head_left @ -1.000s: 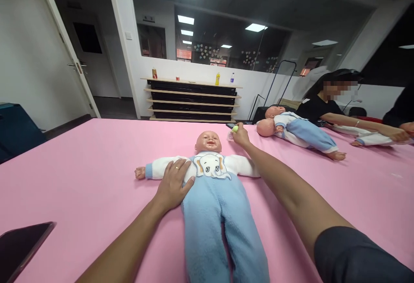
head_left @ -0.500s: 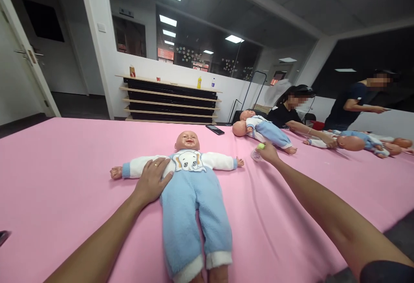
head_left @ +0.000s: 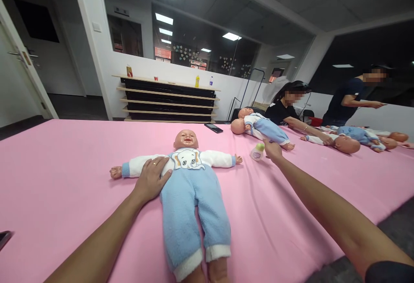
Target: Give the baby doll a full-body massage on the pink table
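Note:
A baby doll point(head_left: 190, 192) lies on its back in a white and blue outfit with an elephant face on the chest, arms spread. My left hand point(head_left: 152, 179) rests flat on the doll's chest and sleeve at the left, fingers stretched out, a ring on one of them. To the right of the doll's hand stands a small pale bottle with a green cap point(head_left: 257, 152), perhaps lotion. My right hand point(head_left: 273, 150) is just right of this bottle, apart from it and holding nothing; its fingers look apart, though partly hidden.
The pink-covered table point(head_left: 80, 158) bears a black phone point(head_left: 213, 128) and two stacked dolls point(head_left: 265, 127) at the back. Further right, a seated co-worker point(head_left: 287, 106) touches another doll point(head_left: 346, 143). Another person point(head_left: 352, 95) stands behind. A dark object point(head_left: 4, 239) lies at the left edge.
My right hand has let go of the green-capped bottle and moved slightly right of it; the bottle now stands on the table. My left hand stays on the doll.

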Available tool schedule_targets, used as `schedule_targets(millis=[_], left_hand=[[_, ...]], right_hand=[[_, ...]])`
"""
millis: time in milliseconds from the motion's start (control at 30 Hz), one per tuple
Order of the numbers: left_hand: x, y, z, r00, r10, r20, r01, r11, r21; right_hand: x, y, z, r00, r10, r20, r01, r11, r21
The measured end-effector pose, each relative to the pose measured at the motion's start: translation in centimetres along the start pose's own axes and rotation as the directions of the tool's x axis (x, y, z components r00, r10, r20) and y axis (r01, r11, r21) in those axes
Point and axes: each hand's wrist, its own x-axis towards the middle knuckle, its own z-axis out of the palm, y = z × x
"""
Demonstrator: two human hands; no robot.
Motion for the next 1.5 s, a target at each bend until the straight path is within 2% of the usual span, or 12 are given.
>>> schedule_targets(millis=[167,433,667,800,900,967,1000,1033,1133,1267,1400,1500], left_hand=[[0.0,0.0,0.0,1.000,0.009,0.001,-0.009,1.000,-0.011],[0.0,0.3,-0.2,1.000,0.003,-0.010,-0.004,1.000,-0.024],[0.4,1.7,-1.7,0.975,-0.186,-0.125,0.148,0.953,-0.265],[2.2,6.8,-4.4,0.862,-0.477,-0.172,0.199,0.629,-0.751],[2.9,12.1,-7.2,0.905,-0.423,0.046,0.162,0.243,-0.957],[2.7,15.0,-9.3,0.926,-0.328,0.189,0.221,0.064,-0.973],[2.4,16.2,-10.3,0.927,-0.299,0.227,0.237,-0.001,-0.971],[2.1,17.1,-11.2,0.926,-0.284,0.247,0.244,-0.048,-0.969],[1.5,18.9,-13.3,0.928,-0.288,0.235,0.213,-0.106,-0.971],[1.3,19.9,-13.8,0.933,-0.281,0.227,0.190,-0.151,-0.970],[1.0,20.3,-13.1,0.938,-0.258,0.230,0.200,-0.138,-0.970],[0.7,20.5,-12.5,0.941,-0.246,0.233,0.209,-0.123,-0.970]], right_hand=[[0.0,-1.7,-0.7,0.906,0.331,0.264,-0.379,0.912,0.158],[-2.8,-2.7,0.3,0.803,0.340,0.490,-0.539,0.766,0.351],[-7.8,-6.2,1.7,0.834,0.208,0.511,-0.483,0.723,0.493],[-19.9,-10.1,6.2,0.868,-0.228,0.441,-0.119,0.767,0.631],[-30.0,-13.0,9.1,0.581,-0.784,0.216,0.513,0.559,0.651],[-34.4,-14.2,10.1,0.284,-0.936,0.208,0.720,0.352,0.598],[-35.8,-14.5,10.3,0.239,-0.938,0.252,0.747,0.343,0.570],[-36.7,-14.7,10.3,0.248,-0.923,0.295,0.736,0.377,0.562],[-37.9,-14.7,9.6,0.514,-0.807,0.292,0.627,0.585,0.515],[-38.5,-14.5,8.1,0.391,-0.855,0.340,0.689,0.517,0.509],[-38.7,-13.9,7.7,0.632,-0.714,0.301,0.550,0.687,0.475],[-38.7,-13.3,7.8,0.436,-0.812,0.387,0.633,0.583,0.510]])
